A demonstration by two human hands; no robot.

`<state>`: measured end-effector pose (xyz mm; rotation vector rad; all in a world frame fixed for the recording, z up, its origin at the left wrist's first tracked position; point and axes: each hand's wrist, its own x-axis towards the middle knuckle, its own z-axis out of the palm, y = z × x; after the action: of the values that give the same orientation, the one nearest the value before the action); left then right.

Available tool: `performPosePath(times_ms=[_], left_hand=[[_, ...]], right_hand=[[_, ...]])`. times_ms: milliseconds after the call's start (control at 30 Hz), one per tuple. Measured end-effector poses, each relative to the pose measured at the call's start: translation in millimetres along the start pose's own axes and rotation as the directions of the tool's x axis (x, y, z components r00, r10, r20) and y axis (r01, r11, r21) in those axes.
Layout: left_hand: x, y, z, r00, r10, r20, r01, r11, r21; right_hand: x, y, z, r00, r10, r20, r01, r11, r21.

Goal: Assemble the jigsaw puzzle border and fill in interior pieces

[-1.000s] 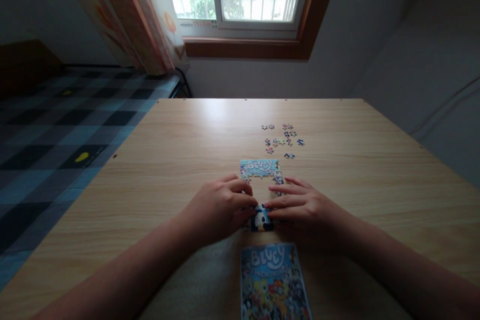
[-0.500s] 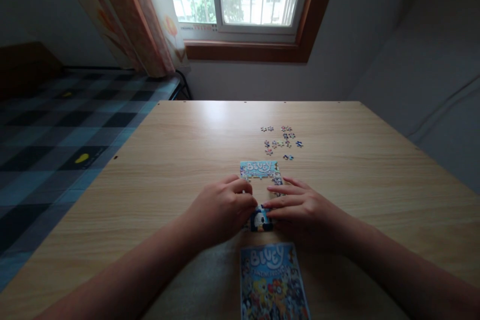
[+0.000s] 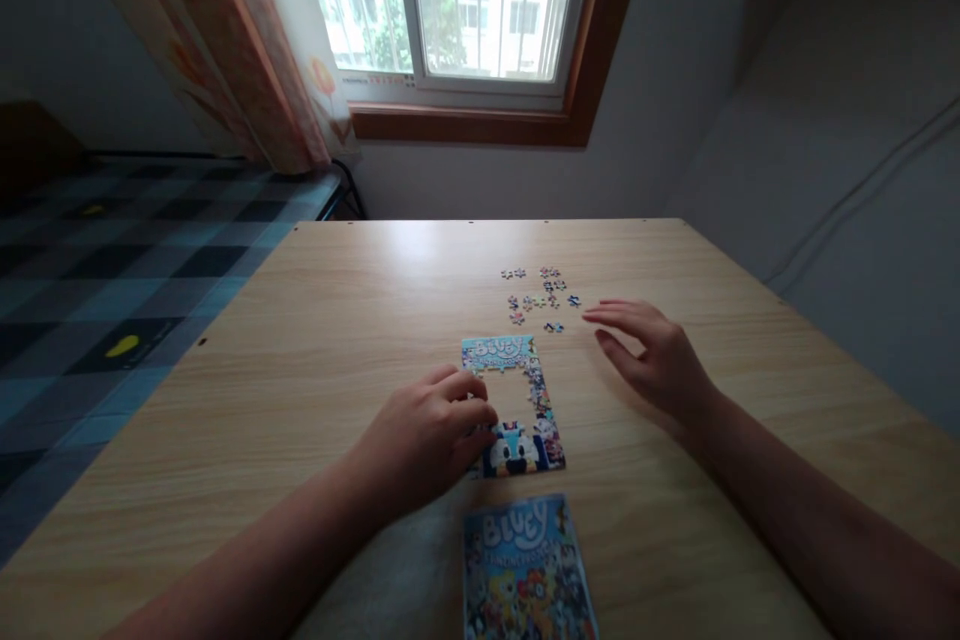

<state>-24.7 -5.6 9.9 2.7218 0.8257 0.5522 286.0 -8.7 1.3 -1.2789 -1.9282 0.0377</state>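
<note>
A partly assembled jigsaw puzzle [image 3: 541,400] lies flat on the table, a frame of joined pieces around a bare wooden middle. Its top strip reads "BLUEY", and a blue dog's face fills the bottom. My left hand [image 3: 442,420] rests over the puzzle's left side with fingers loosely bent and apart, hiding part of that edge; nothing shows in it. My right hand [image 3: 645,350] hovers right of the puzzle, fingers stretched out and holding nothing. Its fingertips are close to several loose puzzle pieces [image 3: 553,300] scattered beyond the puzzle.
A printed "BLUEY" picture card [image 3: 525,570] lies nearest me, below the puzzle. The wooden table [image 3: 300,370] extends towards a window [image 3: 487,10]. A bed with a checked cover [image 3: 165,260] stands on the left, beside an orange curtain [image 3: 240,40].
My right hand has left the puzzle and moved right and away from me, towards the loose pieces. My left hand has loosened but stays at the puzzle. The view has shifted slightly.
</note>
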Motion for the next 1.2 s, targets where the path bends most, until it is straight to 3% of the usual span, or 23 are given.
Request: performPosePath(times_ms=[67,133,300,500,667,767,867,1000,1100,1200], left_hand=[[0,0,1,1.0,0.011,-0.014,-0.012,1.0,-0.018],[0,1,1,0.999,0.03,-0.013,-0.031,0.999,-0.028],[2,3,-2,0.999,0.036,0.003,-0.036,0.999,-0.032],[2,5,-4,1.0,0.016,0.021,-0.016,1.0,-0.01],[2,4,-2,1.0,0.031,0.007,-0.03,0.999,-0.015],[0,3,-3,0.996,0.059,-0.066,-0.062,0.997,-0.042],[-1,-1,-6,0.971,0.049,-0.236,-0.064,0.996,-0.054],[-1,-9,-9,0.916,-0.053,-0.397,0.035,0.998,-0.052],[-1,-15,-8,0.897,-0.153,-0.415,0.121,0.987,-0.102],[0,-17,-6,0.892,-0.192,-0.41,0.148,0.979,-0.137]], right_hand=[[2,24,3,0.981,0.193,-0.013,-0.193,0.979,-0.065],[1,42,11,0.957,0.283,0.059,-0.276,0.956,-0.101],[1,60,26,0.943,0.259,0.21,-0.213,0.952,-0.22],[20,64,32,0.921,0.297,0.251,-0.196,0.913,-0.359],[27,63,34,0.934,0.253,0.252,-0.159,0.927,-0.338],[24,62,27,0.948,0.226,0.224,-0.157,0.944,-0.289],[21,57,12,0.944,0.209,0.256,-0.131,0.948,-0.29],[22,48,-11,0.88,0.329,0.343,-0.224,0.924,-0.31],[22,44,-22,0.8,0.442,0.406,-0.341,0.892,-0.298],[21,45,-26,0.764,0.46,0.452,-0.377,0.887,-0.266]])
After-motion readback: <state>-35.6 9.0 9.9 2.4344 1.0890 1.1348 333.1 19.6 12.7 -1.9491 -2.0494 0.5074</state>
